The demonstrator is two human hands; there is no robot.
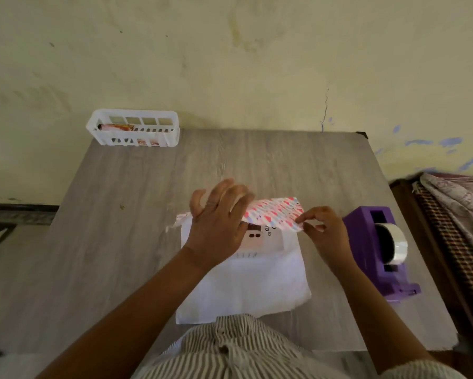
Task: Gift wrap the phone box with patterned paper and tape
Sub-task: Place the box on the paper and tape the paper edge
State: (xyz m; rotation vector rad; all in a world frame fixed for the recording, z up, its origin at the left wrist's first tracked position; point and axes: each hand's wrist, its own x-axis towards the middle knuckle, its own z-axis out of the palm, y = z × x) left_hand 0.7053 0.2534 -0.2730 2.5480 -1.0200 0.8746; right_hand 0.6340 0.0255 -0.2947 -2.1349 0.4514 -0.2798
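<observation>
On phone box (268, 237), "5G" reads, perhaps; patterned paper (273, 213) folded over.

phone box (268, 237) white, flat | patterned paper (273, 213) far flap folded over (white underside up)

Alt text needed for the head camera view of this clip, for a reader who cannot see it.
Seen from above, a left hand presses a flap of patterned paper over a white phone box while the right hand pinches the flap's right corner. The paper's white side spreads toward the person on a grey table; a purple tape dispenser stands right, a white basket far left.
</observation>
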